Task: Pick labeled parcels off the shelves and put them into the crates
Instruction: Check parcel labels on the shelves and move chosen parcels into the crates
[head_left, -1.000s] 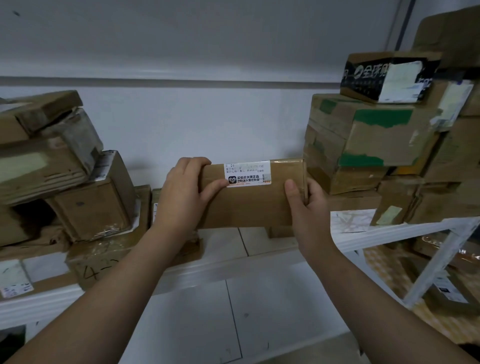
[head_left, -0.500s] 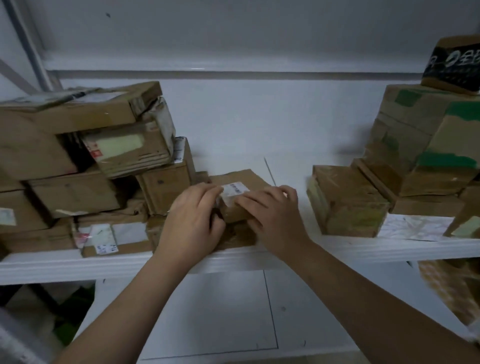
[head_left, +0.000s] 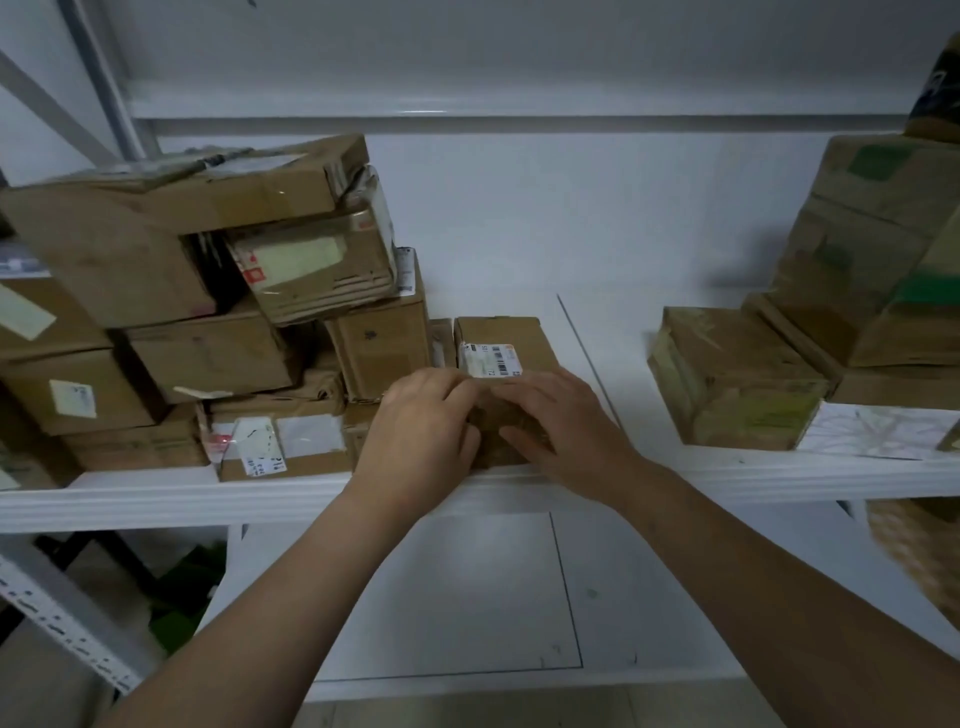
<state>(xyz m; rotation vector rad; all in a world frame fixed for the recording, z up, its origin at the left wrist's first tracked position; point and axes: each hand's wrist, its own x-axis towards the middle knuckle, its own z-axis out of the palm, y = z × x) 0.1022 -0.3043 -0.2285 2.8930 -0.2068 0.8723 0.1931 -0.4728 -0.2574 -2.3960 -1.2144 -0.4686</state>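
Shipping label (head_left: 489, 359) on top of small parcel (head_left: 511, 332): barcode, with characters resembling "S01" and "T2"; remainder blurred. Sticker (head_left: 258, 453) on front of taped carton (head_left: 311, 447), lower left: print illegible.

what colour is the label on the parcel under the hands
The label on the parcel is white with a black barcode; head view.

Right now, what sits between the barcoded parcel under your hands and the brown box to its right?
Head view: only bare white shelf, crossed by a thin seam, between the barcoded parcel and the brown box.
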